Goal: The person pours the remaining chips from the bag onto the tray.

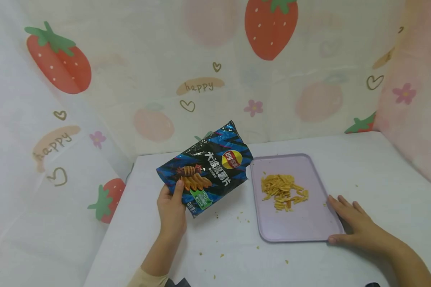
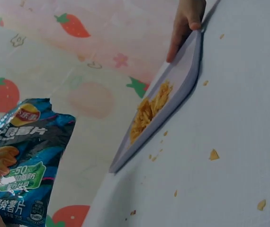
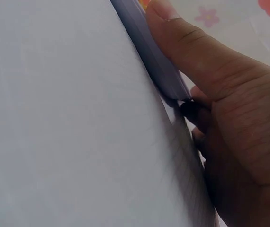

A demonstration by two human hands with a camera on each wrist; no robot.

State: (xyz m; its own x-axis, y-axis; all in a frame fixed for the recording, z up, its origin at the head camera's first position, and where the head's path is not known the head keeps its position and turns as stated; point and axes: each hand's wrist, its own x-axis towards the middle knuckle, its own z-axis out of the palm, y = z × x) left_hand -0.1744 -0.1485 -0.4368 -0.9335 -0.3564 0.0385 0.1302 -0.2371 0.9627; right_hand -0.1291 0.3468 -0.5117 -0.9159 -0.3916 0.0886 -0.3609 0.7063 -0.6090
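My left hand grips a blue and black bag of potato chips by its lower left end, thumb across the printed front. The bag is tilted above the table, beside a shallow lilac tray. Broken yellow ridged chips lie heaped on the tray. At the tray's near right corner rests my right hand, fingers extended along the rim and thumb at the front edge. In the right wrist view the thumb lies against the tray's rim; part of the other fingers is hidden.
Chip crumbs are scattered over the white table, mostly left of the tray and in front of it. Behind and at both sides hang cloths printed with strawberries. A small dark object shows at the bottom edge.
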